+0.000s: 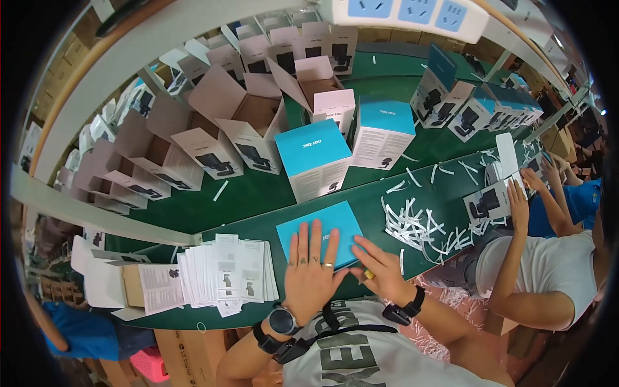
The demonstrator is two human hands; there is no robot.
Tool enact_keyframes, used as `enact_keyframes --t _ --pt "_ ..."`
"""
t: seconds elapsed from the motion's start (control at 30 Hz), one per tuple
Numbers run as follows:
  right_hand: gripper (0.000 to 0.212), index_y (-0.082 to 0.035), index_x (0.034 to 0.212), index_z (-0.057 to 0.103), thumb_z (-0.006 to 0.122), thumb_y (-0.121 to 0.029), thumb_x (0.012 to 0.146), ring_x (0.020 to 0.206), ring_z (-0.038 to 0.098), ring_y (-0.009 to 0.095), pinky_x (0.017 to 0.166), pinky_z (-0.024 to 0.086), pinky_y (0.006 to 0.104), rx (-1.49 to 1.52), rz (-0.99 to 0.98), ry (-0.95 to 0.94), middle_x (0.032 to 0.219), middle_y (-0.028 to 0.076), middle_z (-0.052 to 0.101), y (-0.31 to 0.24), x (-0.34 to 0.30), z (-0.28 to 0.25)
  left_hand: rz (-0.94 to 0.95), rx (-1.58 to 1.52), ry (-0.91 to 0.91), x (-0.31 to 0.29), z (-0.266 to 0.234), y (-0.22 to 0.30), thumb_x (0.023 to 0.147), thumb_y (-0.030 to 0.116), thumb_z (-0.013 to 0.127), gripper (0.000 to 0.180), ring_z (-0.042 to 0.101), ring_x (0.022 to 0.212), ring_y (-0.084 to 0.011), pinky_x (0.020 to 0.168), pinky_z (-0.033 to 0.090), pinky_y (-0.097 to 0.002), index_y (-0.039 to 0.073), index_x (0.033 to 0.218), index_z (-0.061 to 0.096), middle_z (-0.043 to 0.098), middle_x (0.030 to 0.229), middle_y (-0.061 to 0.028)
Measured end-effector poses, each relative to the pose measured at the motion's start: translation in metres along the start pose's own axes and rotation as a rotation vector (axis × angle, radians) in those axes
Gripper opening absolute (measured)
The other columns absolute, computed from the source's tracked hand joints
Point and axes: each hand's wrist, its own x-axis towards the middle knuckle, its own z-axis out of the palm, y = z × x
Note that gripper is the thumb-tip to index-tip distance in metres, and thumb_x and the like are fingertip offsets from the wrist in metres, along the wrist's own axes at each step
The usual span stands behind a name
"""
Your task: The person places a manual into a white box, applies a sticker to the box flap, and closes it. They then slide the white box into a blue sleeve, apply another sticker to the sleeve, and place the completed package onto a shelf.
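A carton with a blue top stands at the table edge right in front of me. My left hand lies flat on that top with its fingers spread, a ring on one of them. At the carton's right edge is my right hand; its index finger and thumb touch the box. A small yellow thing shows under the curled fingers of that hand, too little of it to name. The carton's sides are mostly hidden. Just left of it lie stacked printed leaflets.
Two closed blue-topped cartons stand beyond, with rows of open cartons behind and left. White paper strips are heaped on the right of the green table. A co-worker handles a carton at right. An open box sits left.
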Motion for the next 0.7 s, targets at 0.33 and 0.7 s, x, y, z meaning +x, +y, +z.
enact_keyframes --t 0.33,0.7 --pt "0.040 -0.014 0.116 0.079 0.088 -0.007 0.077 0.072 0.072 0.020 0.061 0.055 0.0302 0.100 0.006 0.039 0.133 0.008 0.073 0.018 -0.008 0.012 0.146 0.084 -0.043 0.000 0.012 -0.026 0.085 0.047 0.083 0.092 0.032 0.151 -0.0556 0.120 0.033 -0.0627 0.005 0.158 0.045 0.032 0.164 -0.0347" --pt "0.029 -0.009 0.115 0.079 0.081 -0.001 0.087 0.084 0.077 0.025 0.069 0.060 0.0326 0.382 0.244 0.020 0.124 0.009 0.077 0.024 0.008 -0.011 0.007 -0.100 -0.272 0.020 -0.045 -0.058 0.071 0.054 0.092 0.106 0.041 0.135 -0.0590 0.113 0.039 -0.0602 0.006 0.155 0.049 0.040 0.148 -0.0362"
